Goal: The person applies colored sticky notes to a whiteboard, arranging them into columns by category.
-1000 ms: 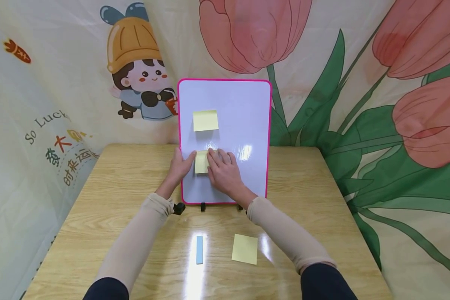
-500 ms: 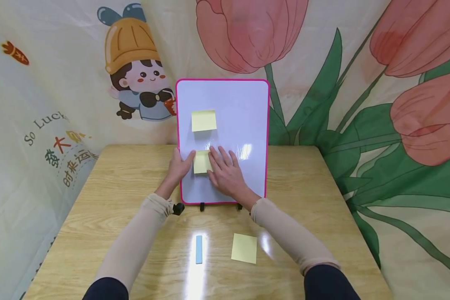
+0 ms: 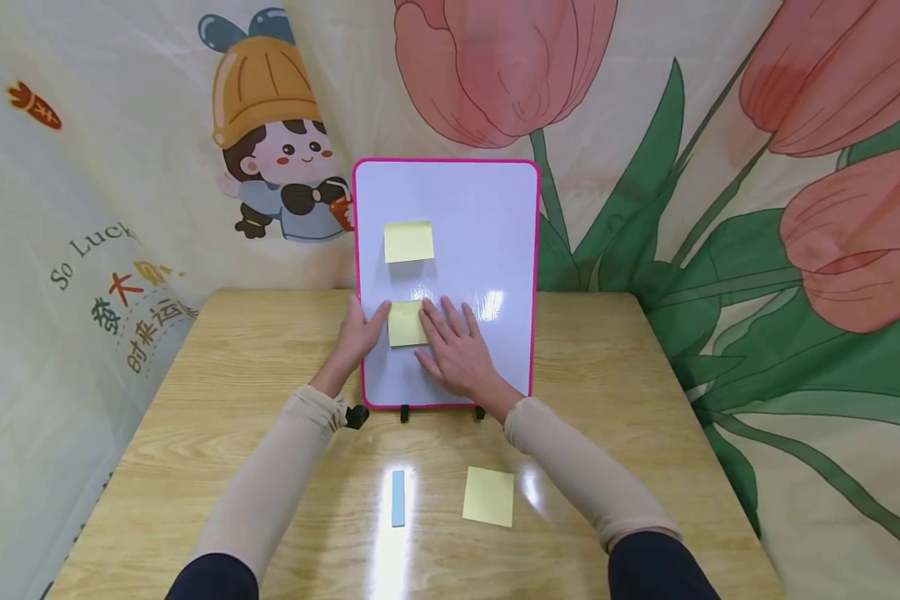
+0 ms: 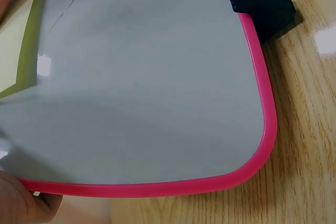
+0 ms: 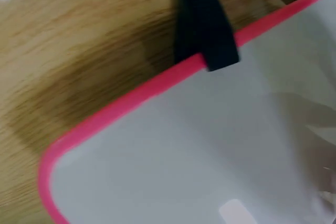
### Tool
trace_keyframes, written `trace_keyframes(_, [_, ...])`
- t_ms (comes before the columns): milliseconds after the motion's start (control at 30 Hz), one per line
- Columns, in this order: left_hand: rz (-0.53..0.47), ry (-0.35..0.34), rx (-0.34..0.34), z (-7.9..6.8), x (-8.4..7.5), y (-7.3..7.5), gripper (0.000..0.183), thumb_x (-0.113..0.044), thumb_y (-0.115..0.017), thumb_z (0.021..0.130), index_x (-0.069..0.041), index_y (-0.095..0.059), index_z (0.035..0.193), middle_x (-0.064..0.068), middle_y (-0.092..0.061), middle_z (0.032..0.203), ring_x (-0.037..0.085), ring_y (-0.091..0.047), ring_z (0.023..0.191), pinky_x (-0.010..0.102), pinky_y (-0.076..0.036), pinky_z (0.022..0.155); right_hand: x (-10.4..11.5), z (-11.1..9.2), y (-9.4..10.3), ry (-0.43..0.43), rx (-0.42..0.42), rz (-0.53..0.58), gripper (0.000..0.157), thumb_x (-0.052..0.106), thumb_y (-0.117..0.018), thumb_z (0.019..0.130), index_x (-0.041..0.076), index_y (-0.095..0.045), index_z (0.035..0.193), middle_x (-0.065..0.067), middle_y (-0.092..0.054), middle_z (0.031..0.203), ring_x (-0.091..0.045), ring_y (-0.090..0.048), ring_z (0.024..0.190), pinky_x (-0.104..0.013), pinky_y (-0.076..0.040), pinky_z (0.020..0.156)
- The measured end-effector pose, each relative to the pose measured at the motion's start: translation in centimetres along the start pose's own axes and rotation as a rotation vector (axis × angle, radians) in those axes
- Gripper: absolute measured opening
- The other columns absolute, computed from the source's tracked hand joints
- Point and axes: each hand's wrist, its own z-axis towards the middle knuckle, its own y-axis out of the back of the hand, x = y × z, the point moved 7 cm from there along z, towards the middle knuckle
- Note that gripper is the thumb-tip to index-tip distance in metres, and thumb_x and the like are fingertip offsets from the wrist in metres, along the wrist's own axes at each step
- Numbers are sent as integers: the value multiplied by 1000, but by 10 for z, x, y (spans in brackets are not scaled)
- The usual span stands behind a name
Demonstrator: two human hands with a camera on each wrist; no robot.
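Note:
A whiteboard (image 3: pixel 487 208) with a pink frame leans upright on the table. My left hand (image 3: pixel 358 336) grips its left edge, thumb on the front and the other fingers hidden behind. On the board's lower left sits a yellow sticky note (image 3: pixel 405 325), close to that thumb. With fingers spread and straight, my right hand (image 3: pixel 459 354) lies against the board and touches this note's right side. Above it, another yellow sticky note (image 3: pixel 408 242) sticks to the board, its bottom edge standing off the surface.
On the wooden table (image 3: pixel 270 333), a loose yellow sticky note (image 3: pixel 488 497) and a narrow light-blue strip (image 3: pixel 398 498) lie in front of the board. Black stand clips hold the bottom frame, one clip (image 4: pixel 265 9) showing large in the left wrist view. A printed curtain hangs behind.
My right hand's fingers have spread and shifted slightly right, uncovering more of the lower sticky note. The left hand keeps its hold on the whiteboard's edge.

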Motion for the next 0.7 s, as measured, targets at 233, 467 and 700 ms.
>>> trace_keyframes(233, [0,7,-9,-3,-3,-2,66,-48,-53,99,-5,-26,142,25,-46,136,38,-50,124,54,-43,106,-11,-15,2,-39,-3,39,83,70,-5,95,20,-19,159,-1,-5,168,-32,-2,154,-60,-2,121])
trace_keyframes(467, [126,-16,-74,-19,0,5,69,-38,-59,96,-1,-27,144,26,-43,137,39,-46,125,53,-39,108,-17,-29,11,-77,-43,73,88,74,0,92,23,-22,159,-7,-3,168,-35,-5,153,-61,0,120])
trace_keyframes(700, [500,-219,-167,-69,19,18,70,-42,-61,93,0,-35,143,32,-35,143,48,-33,132,66,-28,101,-17,-52,16,-110,-27,118,87,75,-5,92,22,-26,158,-11,-4,168,-37,-9,152,-63,-5,119])
